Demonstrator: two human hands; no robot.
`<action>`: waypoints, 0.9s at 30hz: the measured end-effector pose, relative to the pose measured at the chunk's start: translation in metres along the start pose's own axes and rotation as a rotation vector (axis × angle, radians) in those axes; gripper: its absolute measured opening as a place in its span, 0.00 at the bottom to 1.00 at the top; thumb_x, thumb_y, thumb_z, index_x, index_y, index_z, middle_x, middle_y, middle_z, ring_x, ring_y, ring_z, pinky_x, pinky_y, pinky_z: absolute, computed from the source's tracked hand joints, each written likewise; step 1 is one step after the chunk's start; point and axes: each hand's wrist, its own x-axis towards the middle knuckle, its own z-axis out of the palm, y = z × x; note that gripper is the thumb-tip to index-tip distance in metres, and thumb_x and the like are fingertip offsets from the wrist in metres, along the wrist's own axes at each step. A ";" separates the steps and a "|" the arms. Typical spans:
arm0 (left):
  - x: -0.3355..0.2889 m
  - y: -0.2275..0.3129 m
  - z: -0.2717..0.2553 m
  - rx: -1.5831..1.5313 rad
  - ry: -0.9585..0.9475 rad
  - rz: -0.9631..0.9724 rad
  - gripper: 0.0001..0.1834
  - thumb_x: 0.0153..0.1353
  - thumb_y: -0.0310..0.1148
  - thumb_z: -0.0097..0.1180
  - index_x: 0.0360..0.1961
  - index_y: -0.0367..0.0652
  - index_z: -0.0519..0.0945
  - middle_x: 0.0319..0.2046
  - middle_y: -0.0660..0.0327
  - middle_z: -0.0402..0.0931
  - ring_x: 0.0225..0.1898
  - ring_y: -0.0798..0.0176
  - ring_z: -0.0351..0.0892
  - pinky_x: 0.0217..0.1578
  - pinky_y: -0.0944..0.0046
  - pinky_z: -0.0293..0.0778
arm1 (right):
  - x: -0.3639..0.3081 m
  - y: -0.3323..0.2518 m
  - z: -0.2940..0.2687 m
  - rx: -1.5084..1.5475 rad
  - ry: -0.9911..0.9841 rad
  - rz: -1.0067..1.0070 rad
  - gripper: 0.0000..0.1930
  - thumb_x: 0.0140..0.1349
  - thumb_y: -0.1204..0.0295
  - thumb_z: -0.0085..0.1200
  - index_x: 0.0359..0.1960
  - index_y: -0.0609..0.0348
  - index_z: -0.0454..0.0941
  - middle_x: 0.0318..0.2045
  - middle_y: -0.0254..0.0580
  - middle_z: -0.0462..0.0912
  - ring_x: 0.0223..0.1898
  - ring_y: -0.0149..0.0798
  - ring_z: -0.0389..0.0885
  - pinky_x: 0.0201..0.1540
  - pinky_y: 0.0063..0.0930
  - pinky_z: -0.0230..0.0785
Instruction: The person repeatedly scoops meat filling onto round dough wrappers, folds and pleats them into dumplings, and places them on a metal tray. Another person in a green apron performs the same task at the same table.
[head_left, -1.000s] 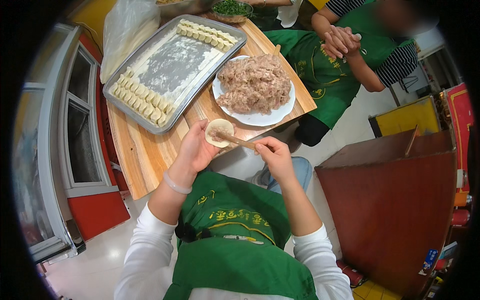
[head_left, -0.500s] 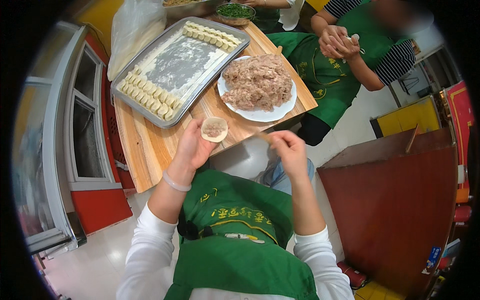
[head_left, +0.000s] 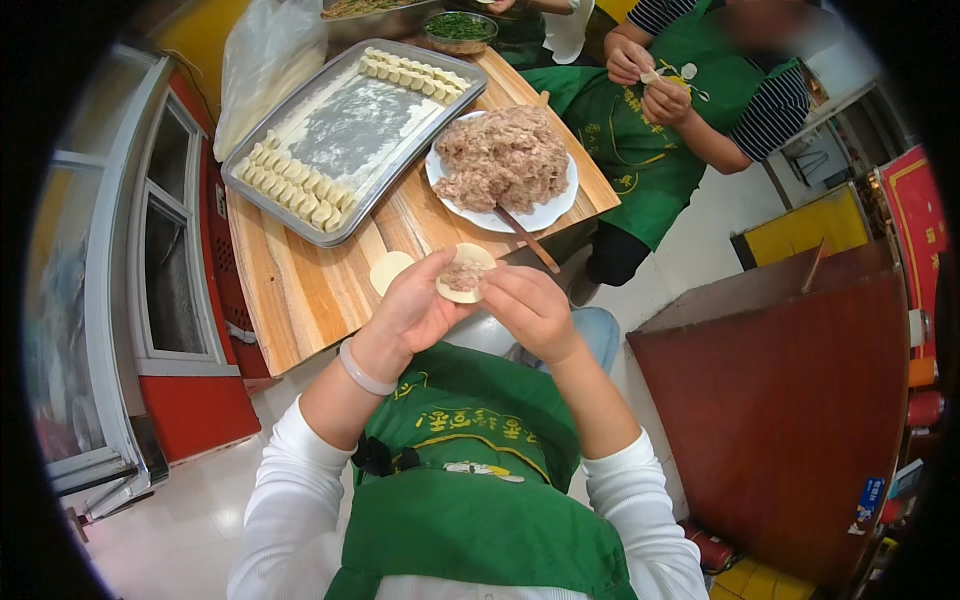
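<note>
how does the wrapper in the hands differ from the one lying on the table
The held wrapper carries meat filling; the table wrapper shows none. The held wrapper sits in the left hand with the right hand at its edge; the table wrapper lies on the wooden table. Both are pale and roundish.

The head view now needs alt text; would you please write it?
The left hand holds a dumpling wrapper topped with meat filling while the right hand touches its edge. On the wooden table are a tray of dumplings and a plate of minced meat.
</note>
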 end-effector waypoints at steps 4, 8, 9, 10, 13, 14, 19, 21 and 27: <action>-0.002 -0.017 0.005 0.141 0.025 0.093 0.17 0.69 0.36 0.36 0.47 0.34 0.70 0.43 0.54 0.74 0.44 0.61 0.75 0.48 0.59 0.73 | 0.002 -0.008 -0.001 0.033 0.073 0.143 0.10 0.46 0.77 0.57 0.32 0.62 0.77 0.32 0.43 0.78 0.33 0.45 0.78 0.33 0.32 0.71; -0.013 -0.033 0.025 0.334 -0.002 0.284 0.14 0.68 0.33 0.38 0.48 0.36 0.71 0.42 0.59 0.74 0.44 0.67 0.74 0.50 0.65 0.70 | 0.009 -0.022 0.002 0.043 0.131 0.489 0.07 0.49 0.78 0.58 0.31 0.63 0.77 0.28 0.44 0.76 0.29 0.45 0.77 0.31 0.32 0.69; -0.014 -0.033 0.021 0.505 -0.021 0.334 0.15 0.68 0.34 0.39 0.49 0.35 0.70 0.43 0.59 0.74 0.45 0.68 0.73 0.50 0.66 0.70 | 0.011 -0.025 0.001 0.060 0.131 0.568 0.06 0.50 0.78 0.59 0.31 0.63 0.77 0.27 0.44 0.76 0.28 0.45 0.76 0.31 0.32 0.69; -0.014 -0.033 0.014 0.676 -0.040 0.384 0.16 0.69 0.34 0.39 0.49 0.34 0.70 0.44 0.59 0.73 0.45 0.68 0.73 0.50 0.66 0.69 | 0.014 -0.027 -0.001 0.097 0.122 0.621 0.06 0.50 0.78 0.58 0.30 0.63 0.77 0.27 0.45 0.76 0.28 0.44 0.76 0.30 0.31 0.69; -0.011 -0.036 0.005 0.833 -0.096 0.446 0.16 0.69 0.34 0.39 0.51 0.33 0.69 0.45 0.60 0.73 0.46 0.70 0.72 0.49 0.69 0.69 | 0.018 -0.032 -0.006 0.174 0.101 0.735 0.04 0.51 0.78 0.58 0.29 0.63 0.77 0.27 0.45 0.76 0.27 0.43 0.76 0.29 0.30 0.69; -0.011 -0.035 0.005 0.826 -0.114 0.453 0.16 0.69 0.33 0.40 0.51 0.33 0.69 0.45 0.60 0.73 0.46 0.70 0.72 0.49 0.69 0.69 | 0.017 -0.032 -0.006 0.176 0.099 0.746 0.04 0.51 0.78 0.58 0.29 0.63 0.78 0.27 0.45 0.76 0.26 0.42 0.76 0.29 0.29 0.69; -0.016 -0.033 0.009 0.786 -0.165 0.398 0.16 0.69 0.34 0.38 0.51 0.34 0.68 0.43 0.61 0.73 0.43 0.71 0.74 0.45 0.70 0.71 | 0.018 -0.034 -0.010 0.257 0.072 0.882 0.04 0.52 0.77 0.58 0.29 0.64 0.77 0.27 0.43 0.75 0.27 0.38 0.77 0.30 0.26 0.69; -0.019 -0.031 0.013 0.716 -0.211 0.374 0.16 0.69 0.33 0.38 0.52 0.35 0.67 0.42 0.60 0.73 0.41 0.70 0.75 0.43 0.69 0.72 | 0.015 -0.031 -0.008 0.293 0.102 0.952 0.04 0.54 0.77 0.57 0.30 0.65 0.78 0.27 0.42 0.75 0.28 0.35 0.77 0.30 0.25 0.68; -0.015 -0.027 0.001 0.941 -0.167 0.517 0.15 0.68 0.34 0.39 0.49 0.36 0.70 0.37 0.61 0.73 0.29 0.72 0.74 0.29 0.74 0.72 | 0.003 -0.023 -0.007 0.704 0.050 0.906 0.08 0.60 0.75 0.52 0.36 0.69 0.77 0.29 0.36 0.76 0.28 0.26 0.74 0.29 0.20 0.67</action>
